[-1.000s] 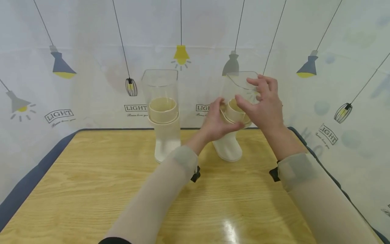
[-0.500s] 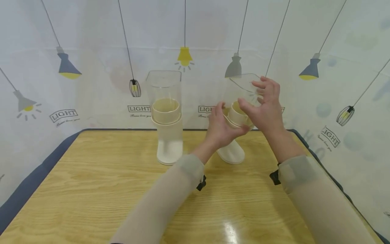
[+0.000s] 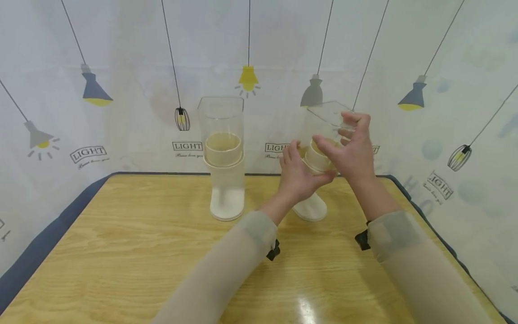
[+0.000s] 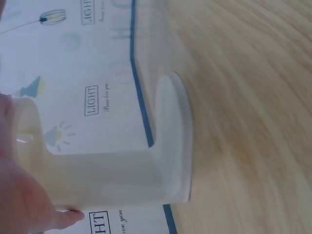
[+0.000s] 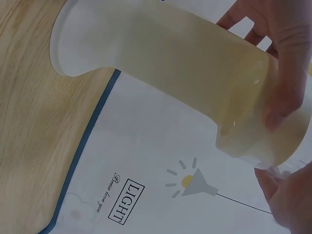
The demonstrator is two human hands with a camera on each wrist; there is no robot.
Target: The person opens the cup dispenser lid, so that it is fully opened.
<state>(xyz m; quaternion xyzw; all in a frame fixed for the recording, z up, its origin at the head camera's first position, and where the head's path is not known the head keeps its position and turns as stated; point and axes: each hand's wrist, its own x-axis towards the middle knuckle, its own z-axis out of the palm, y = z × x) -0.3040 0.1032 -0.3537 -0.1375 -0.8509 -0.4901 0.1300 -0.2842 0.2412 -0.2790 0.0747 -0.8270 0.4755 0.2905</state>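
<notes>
A white boot-shaped stand (image 3: 310, 208) is upright on the table's right half, with a clear angular-rimmed container (image 3: 323, 119) at its top. My left hand (image 3: 297, 175) grips the stand's collar, thumb in front and fingers at its left side. In the left wrist view, the stand's column (image 4: 112, 178) and foot show beyond the hand. My right hand (image 3: 352, 148) holds the clear container's right side between thumb and bent fingers; its far fingertips are partly hidden. In the right wrist view, the left thumb crosses the collar (image 5: 239, 114), and the right hand (image 5: 292, 200) is close below.
A similar white stand (image 3: 228, 193) with its own clear container (image 3: 221, 110) is to the left, apart from both hands. Both stand on a wood-grain table (image 3: 133, 252). A printed cloth (image 3: 133, 90) with lamp pictures hangs behind the table's back edge.
The head view has shifted slightly. Both hands have lowered a little at the right stand, and the right fingers have bent more. The left stand stays in place.
</notes>
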